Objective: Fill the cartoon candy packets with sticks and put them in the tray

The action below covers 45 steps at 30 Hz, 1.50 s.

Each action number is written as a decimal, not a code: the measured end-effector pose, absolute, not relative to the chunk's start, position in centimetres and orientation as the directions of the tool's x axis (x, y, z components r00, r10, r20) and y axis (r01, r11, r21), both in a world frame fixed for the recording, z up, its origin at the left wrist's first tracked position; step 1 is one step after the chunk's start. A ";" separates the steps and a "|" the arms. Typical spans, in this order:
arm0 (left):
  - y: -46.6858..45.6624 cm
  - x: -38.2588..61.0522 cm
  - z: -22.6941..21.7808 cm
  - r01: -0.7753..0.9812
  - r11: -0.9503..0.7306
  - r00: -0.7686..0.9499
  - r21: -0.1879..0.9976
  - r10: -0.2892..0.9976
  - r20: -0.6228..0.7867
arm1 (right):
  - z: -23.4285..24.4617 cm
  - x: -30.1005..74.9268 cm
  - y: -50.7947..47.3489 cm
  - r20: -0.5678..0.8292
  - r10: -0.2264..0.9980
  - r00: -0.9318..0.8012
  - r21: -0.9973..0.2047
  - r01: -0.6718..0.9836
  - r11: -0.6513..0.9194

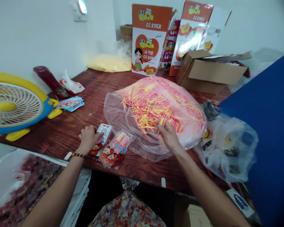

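Note:
My right hand [168, 135] is at the mouth of a large clear plastic bag [113, 105] full of thin pink and yellow sticks [144, 118]. Its fingers are closed around a small bunch of sticks [162, 121]. My left hand [88, 138], with a beaded bracelet at the wrist, is on a stack of flat printed packets [104, 130] at the table's front. Thumb and fingers close on the stack's left edge. Beside it lie clear printed packets [117, 148] with pink and yellow sticks inside.
A yellow fan [16, 105] stands left, near printed cards [72, 103], tissues [71, 85] and a dark red bottle [46, 78]. Behind are CC STICK cartons [148, 41] and an open brown box [203, 72]. A plastic bag [229, 146] and blue panel [269, 135] are right.

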<state>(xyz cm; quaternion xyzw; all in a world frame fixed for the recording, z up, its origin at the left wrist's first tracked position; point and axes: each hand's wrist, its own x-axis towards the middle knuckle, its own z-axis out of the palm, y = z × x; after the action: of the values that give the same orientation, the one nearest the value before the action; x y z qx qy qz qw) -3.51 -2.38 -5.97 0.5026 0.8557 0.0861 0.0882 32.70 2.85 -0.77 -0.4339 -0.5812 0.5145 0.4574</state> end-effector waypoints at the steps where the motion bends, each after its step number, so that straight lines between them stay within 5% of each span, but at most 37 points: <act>1: -2.3 -3.4 -5.9 0.836 0.488 -0.486 0.252 0.871 -0.075 | -1.5 31.6 1.9 0.061 0.969 -0.240 -0.997 0.028 0.070; 8: -2.8 -3.5 -5.8 0.839 0.446 -0.463 0.311 0.886 -0.022 | -6.6 28.4 -1.1 0.053 0.951 -0.305 -0.987 0.127 0.095; 20: -3.3 -4.1 -6.0 0.873 0.356 -0.426 0.333 0.890 0.164 | -8.1 28.2 -1.2 0.054 0.933 -0.355 -0.983 0.145 0.112; 27: -3.4 -5.2 -5.8 0.780 0.265 -0.460 0.567 0.857 0.232 | -7.9 28.5 -1.1 0.067 0.929 -0.365 -0.984 0.132 0.123; 33: -2.9 -5.4 -5.0 0.458 0.142 -0.531 0.878 0.835 0.142 | -7.1 28.7 -0.4 0.011 0.951 -0.310 -0.997 -0.075 -0.013; 39: -2.6 -4.8 -3.9 0.235 0.102 -0.610 0.967 0.789 0.065 | -6.1 29.2 -0.4 -0.035 0.938 -0.345 -0.962 -0.243 -0.125; 45: -3.0 -4.7 -2.4 0.148 0.052 -0.601 0.988 0.798 0.048 | -4.1 31.6 0.6 0.028 0.960 -0.280 -0.986 0.152 0.074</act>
<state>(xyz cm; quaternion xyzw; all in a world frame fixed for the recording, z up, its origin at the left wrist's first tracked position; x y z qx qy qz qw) -4.70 -3.00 -2.40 0.3520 0.6713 0.5916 0.2747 31.59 0.61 -4.12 -0.4510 -0.6165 0.5097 0.3960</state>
